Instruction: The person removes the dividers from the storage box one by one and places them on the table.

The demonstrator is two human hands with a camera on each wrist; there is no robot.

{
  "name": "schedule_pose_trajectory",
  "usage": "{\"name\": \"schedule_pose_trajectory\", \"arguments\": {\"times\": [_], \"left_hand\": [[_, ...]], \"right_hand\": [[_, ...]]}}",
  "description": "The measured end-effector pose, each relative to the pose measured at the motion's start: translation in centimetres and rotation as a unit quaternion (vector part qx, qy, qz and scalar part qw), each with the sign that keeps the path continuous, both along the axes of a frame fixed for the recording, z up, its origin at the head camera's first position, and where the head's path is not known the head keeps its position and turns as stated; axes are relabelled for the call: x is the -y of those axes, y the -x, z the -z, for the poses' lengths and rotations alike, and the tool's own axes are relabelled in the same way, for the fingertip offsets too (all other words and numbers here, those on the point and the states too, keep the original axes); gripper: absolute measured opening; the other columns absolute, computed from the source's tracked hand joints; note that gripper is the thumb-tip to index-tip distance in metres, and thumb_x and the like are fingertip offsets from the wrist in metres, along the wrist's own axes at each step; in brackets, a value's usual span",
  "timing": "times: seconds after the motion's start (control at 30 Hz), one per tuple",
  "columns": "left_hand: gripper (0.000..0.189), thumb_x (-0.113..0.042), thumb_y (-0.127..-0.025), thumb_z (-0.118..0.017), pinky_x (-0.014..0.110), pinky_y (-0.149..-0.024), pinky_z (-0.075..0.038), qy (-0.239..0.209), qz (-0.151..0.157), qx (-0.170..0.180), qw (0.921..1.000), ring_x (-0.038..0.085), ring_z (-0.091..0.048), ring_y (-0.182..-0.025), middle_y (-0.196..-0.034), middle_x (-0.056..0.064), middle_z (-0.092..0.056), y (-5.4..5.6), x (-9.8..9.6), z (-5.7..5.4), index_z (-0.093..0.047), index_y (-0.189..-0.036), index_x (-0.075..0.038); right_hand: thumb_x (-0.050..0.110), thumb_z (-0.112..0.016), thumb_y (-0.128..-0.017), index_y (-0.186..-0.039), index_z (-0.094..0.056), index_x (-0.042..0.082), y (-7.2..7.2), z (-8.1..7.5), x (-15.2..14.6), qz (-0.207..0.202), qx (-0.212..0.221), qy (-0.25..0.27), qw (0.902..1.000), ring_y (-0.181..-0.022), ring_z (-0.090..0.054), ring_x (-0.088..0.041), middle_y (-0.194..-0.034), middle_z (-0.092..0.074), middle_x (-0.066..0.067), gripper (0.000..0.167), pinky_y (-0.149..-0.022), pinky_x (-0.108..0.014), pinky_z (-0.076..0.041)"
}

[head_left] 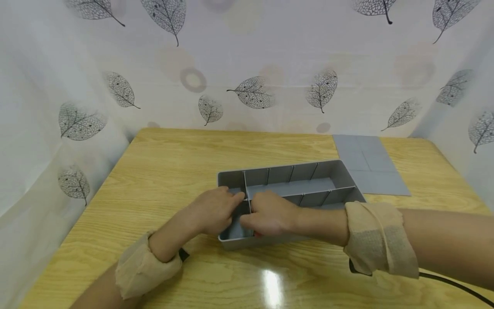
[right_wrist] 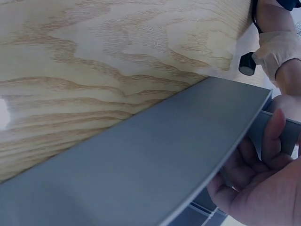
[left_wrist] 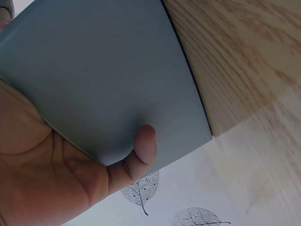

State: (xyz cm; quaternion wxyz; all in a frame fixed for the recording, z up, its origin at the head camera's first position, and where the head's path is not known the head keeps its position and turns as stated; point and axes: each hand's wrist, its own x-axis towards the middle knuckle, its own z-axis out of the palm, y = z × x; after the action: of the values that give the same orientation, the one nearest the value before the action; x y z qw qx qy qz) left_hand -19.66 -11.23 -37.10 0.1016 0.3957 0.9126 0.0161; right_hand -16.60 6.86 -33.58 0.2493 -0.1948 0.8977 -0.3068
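A grey plastic organizer box with inner partitions sits on the table. Over its left end, my left hand reaches into the left compartments, its thumb near the crossing of the partitions; one finger hangs outside the end wall. My left fingertips inside are hidden in the head view. Next to it, my right hand pinches a grey divider near the front left. In the right wrist view its curled fingers lie inside the front wall.
A flat grey panel lies at the table's back right, behind the box. The wooden table meets a leaf-printed curtain at the back and sides. A black cable runs from the right wrist.
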Motion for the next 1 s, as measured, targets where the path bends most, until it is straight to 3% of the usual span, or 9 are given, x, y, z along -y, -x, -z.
{"name": "schedule_pose_trajectory", "arguments": {"times": [0.23, 0.4, 0.53, 0.6, 0.67, 0.77, 0.9, 0.97, 1.0], "left_hand": [[0.045, -0.010, -0.091, -0.059, 0.044, -0.093, -0.050, 0.012, -0.004, -0.001, 0.9999, 0.032, -0.063, -0.105, -0.107, 0.014, -0.072, 0.1, -0.1, 0.0, -0.053, -0.134, -0.001], [0.037, -0.010, -0.091, -0.057, 0.043, -0.086, -0.051, 0.008, -0.004, 0.003, 1.0000, 0.029, -0.061, -0.097, -0.098, 0.010, -0.071, 0.1, 0.0, 0.0, -0.055, -0.128, -0.005], [0.005, -0.009, -0.091, -0.057, 0.037, -0.079, -0.048, -0.013, 0.031, -0.020, 0.9992, 0.020, -0.056, -0.075, -0.077, 0.002, -0.063, 0.2, 0.1, 0.0, -0.061, -0.091, -0.008], [0.022, -0.010, -0.091, -0.057, 0.035, -0.077, -0.045, -0.012, 0.054, -0.044, 0.9975, 0.017, -0.049, -0.066, -0.065, -0.001, -0.054, 0.2, 0.3, 0.0, -0.055, -0.069, -0.010], [0.035, -0.010, -0.091, -0.057, 0.033, -0.072, -0.043, -0.020, 0.067, -0.053, 0.9962, 0.015, -0.043, -0.060, -0.059, -0.002, -0.046, 0.2, 0.4, 0.1, -0.047, -0.058, -0.012], [0.032, -0.011, -0.094, -0.054, 0.034, -0.074, -0.044, -0.029, 0.057, -0.043, 0.9970, 0.016, -0.045, -0.062, -0.060, -0.001, -0.048, 0.2, 0.4, 0.3, -0.049, -0.063, -0.011], [0.009, -0.013, -0.096, -0.053, 0.039, -0.082, -0.047, -0.036, 0.035, -0.029, 0.9983, 0.022, -0.059, -0.076, -0.076, 0.005, -0.064, 0.2, 0.3, 0.4, -0.058, -0.091, -0.007], [0.011, -0.014, -0.096, -0.054, 0.041, -0.084, -0.049, -0.025, 0.028, -0.030, 0.9989, 0.027, -0.063, -0.084, -0.083, 0.007, -0.067, 0.2, 0.2, 0.4, -0.057, -0.103, -0.006], [0.014, -0.015, -0.096, -0.055, 0.042, -0.085, -0.049, -0.019, 0.025, -0.028, 0.9991, 0.028, -0.064, -0.086, -0.085, 0.008, -0.068, 0.2, 0.2, 0.3, -0.056, -0.106, -0.005]], "right_hand": [[0.021, -0.053, -0.083, -0.047, -0.062, 0.012, -0.3, -1.2, 0.2, -0.003, -0.033, -0.016, 0.9993, -0.037, -0.045, -0.002, -0.045, -0.059, 0.007, 0.038, -0.040, -0.021, -0.034], [0.021, -0.052, -0.085, -0.046, -0.061, 0.012, -0.5, -2.3, 0.3, 0.001, -0.032, -0.022, 0.9992, -0.037, -0.045, -0.002, -0.044, -0.059, 0.007, 0.041, -0.040, -0.021, -0.032], [0.020, -0.052, -0.086, -0.046, -0.057, 0.013, -0.8, -3.7, 0.5, 0.006, -0.042, -0.003, 0.9991, -0.037, -0.050, -0.003, -0.044, -0.059, 0.006, 0.041, -0.040, -0.020, -0.033], [0.019, -0.053, -0.085, -0.046, -0.053, 0.014, -1.1, -4.6, 0.6, 0.008, -0.055, 0.010, 0.9984, -0.037, -0.051, -0.004, -0.043, -0.059, 0.006, 0.040, -0.039, -0.020, -0.032], [0.020, -0.054, -0.084, -0.045, -0.049, 0.015, -1.2, -5.6, 0.6, 0.009, -0.074, 0.019, 0.9970, -0.036, -0.049, -0.004, -0.043, -0.058, 0.007, 0.039, -0.039, -0.020, -0.030], [0.021, -0.057, -0.082, -0.046, -0.047, 0.016, -1.4, -7.0, 0.3, 0.024, -0.099, 0.018, 0.9947, -0.038, -0.043, -0.003, -0.042, -0.054, 0.009, 0.038, -0.042, -0.020, -0.029], [0.021, -0.062, -0.080, -0.049, -0.050, 0.018, -1.5, -8.2, -0.7, 0.063, -0.130, 0.015, 0.9894, -0.044, -0.036, -0.006, -0.043, -0.041, 0.011, 0.033, -0.045, -0.022, -0.028], [0.019, -0.062, -0.078, -0.052, -0.056, 0.018, -1.7, -8.5, -1.2, 0.081, -0.148, 0.023, 0.9854, -0.048, -0.038, -0.008, -0.047, -0.044, 0.010, 0.027, -0.046, -0.023, -0.029], [0.018, -0.062, -0.078, -0.053, -0.059, 0.018, -1.8, -8.6, -1.5, 0.091, -0.156, 0.032, 0.9831, -0.050, -0.042, -0.008, -0.053, -0.054, 0.008, 0.024, -0.046, -0.024, -0.031]]}}
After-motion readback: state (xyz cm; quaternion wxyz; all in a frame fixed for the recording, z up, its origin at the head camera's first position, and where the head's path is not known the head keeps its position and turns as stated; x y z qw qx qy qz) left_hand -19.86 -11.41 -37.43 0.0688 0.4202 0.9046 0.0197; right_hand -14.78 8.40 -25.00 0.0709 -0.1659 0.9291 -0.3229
